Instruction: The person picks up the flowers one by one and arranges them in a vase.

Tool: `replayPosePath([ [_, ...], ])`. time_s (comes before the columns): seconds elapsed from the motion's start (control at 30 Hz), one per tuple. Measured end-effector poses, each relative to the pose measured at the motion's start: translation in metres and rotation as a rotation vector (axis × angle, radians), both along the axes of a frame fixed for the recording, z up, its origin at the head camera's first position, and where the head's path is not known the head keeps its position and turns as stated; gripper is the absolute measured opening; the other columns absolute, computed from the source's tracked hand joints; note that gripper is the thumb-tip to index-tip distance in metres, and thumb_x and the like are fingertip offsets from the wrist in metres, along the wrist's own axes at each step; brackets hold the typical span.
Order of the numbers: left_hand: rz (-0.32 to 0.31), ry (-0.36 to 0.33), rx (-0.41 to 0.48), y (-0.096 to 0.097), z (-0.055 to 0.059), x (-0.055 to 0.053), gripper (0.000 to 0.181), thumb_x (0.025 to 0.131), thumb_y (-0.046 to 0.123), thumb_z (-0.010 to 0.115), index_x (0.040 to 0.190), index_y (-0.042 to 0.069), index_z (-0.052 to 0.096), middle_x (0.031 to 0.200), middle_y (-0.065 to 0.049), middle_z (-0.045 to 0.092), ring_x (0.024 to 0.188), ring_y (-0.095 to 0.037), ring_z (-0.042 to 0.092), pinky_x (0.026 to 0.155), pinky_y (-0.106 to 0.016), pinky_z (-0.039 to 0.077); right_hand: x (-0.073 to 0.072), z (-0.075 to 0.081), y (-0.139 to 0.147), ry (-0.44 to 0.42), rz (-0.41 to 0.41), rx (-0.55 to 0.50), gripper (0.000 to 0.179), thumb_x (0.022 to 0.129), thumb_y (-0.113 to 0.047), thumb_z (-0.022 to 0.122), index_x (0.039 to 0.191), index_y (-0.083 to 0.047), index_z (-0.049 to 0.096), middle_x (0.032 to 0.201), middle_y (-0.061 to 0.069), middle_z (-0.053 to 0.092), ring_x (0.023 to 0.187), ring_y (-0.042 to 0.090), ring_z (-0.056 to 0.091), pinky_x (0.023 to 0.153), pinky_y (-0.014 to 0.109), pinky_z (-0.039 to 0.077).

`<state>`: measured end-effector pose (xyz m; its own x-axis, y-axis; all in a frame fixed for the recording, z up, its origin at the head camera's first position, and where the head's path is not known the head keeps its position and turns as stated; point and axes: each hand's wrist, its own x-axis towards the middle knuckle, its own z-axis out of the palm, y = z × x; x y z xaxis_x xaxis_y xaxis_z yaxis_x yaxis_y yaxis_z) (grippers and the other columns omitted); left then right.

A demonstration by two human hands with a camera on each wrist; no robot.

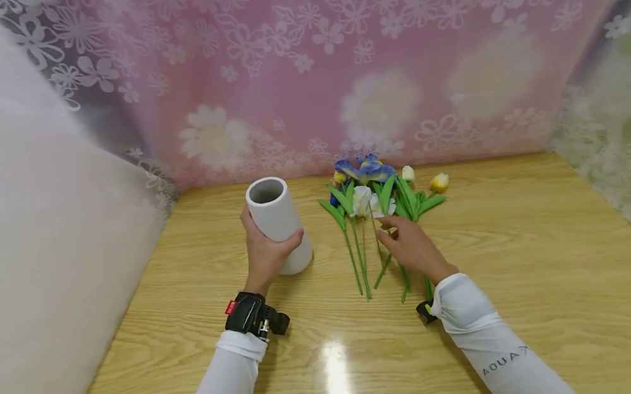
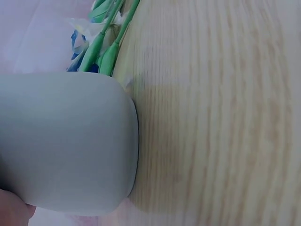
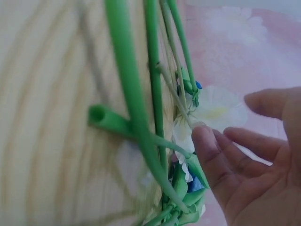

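Observation:
My left hand (image 1: 268,252) grips a white cylindrical vase (image 1: 280,222), its thumb across the front. The vase stands on the table, and its open mouth shows from above. In the left wrist view the vase's lower part (image 2: 70,141) fills the left side. My right hand (image 1: 414,244) reaches among artificial flowers that lie to the right of the vase. One fingertip (image 3: 204,134) meets a thin stem (image 3: 175,92) below a white flower (image 3: 216,108); thumb and fingers stay apart. Blue iris-like blooms (image 1: 370,169) and a yellow tulip (image 1: 438,183) lie at the far end.
Green stems (image 1: 358,262) of several flowers point toward me on the wooden table (image 1: 531,303). A pink floral curtain (image 1: 307,109) hangs along the table's back edge. White sheeting (image 1: 55,216) borders the left side.

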<state>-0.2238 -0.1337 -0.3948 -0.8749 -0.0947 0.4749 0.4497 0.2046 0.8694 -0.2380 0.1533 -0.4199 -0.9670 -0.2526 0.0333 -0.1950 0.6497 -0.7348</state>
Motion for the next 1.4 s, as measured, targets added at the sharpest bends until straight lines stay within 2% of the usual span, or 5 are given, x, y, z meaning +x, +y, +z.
replayPosePath([
  [0.43, 0.007, -0.002, 0.018, 0.001, -0.003, 0.0, 0.095, 0.071, 0.001, 0.081, 0.143, 0.007, 0.02, 0.121, -0.018, 0.048, 0.102, -0.029, 0.051, 0.084, -0.045, 0.043, -0.023, -0.002, -0.003, -0.107, -0.026, 0.015, 0.036, 0.101, -0.016, 0.047, 0.128, 0.008, 0.053, 0.098, 0.02, 0.064, 0.06, 0.024, 0.063, 0.058, 0.034, 0.052],
  [0.6, -0.019, -0.015, 0.031, 0.002, -0.004, 0.0, 0.096, 0.071, 0.001, 0.081, 0.144, 0.007, 0.019, 0.122, -0.018, 0.047, 0.103, -0.029, 0.05, 0.085, -0.046, 0.042, -0.028, -0.005, -0.009, -0.18, -0.028, -0.022, 0.028, 0.101, -0.015, 0.047, 0.099, 0.006, 0.065, 0.066, 0.014, 0.062, 0.056, 0.023, 0.064, 0.055, 0.034, 0.053],
  [0.8, -0.013, -0.018, 0.039, 0.004, -0.005, 0.001, 0.095, 0.071, 0.001, 0.081, 0.143, 0.007, 0.02, 0.123, -0.017, 0.047, 0.103, -0.029, 0.051, 0.086, -0.046, 0.042, -0.035, -0.007, -0.014, -0.264, -0.068, -0.037, 0.03, 0.101, -0.016, 0.047, 0.088, 0.005, 0.065, 0.065, 0.012, 0.064, 0.055, 0.02, 0.065, 0.054, 0.034, 0.054],
  [1.17, -0.009, -0.012, 0.024, 0.003, -0.004, 0.001, 0.095, 0.071, 0.0, 0.081, 0.143, 0.007, 0.02, 0.123, -0.017, 0.047, 0.104, -0.029, 0.051, 0.086, -0.046, 0.043, -0.034, -0.01, -0.013, -0.244, -0.112, -0.154, 0.038, 0.101, -0.013, 0.047, 0.132, 0.009, 0.05, 0.075, 0.015, 0.066, 0.059, 0.018, 0.066, 0.057, 0.033, 0.054],
  [1.4, -0.007, -0.019, 0.011, -0.002, 0.0, 0.001, 0.095, 0.071, 0.001, 0.081, 0.143, 0.007, 0.019, 0.124, -0.018, 0.047, 0.105, -0.03, 0.051, 0.087, -0.047, 0.042, -0.028, -0.003, -0.02, -0.201, -0.134, -0.169, 0.036, 0.101, -0.015, 0.048, 0.128, 0.008, 0.053, 0.089, 0.019, 0.066, 0.059, 0.018, 0.065, 0.058, 0.035, 0.055],
])
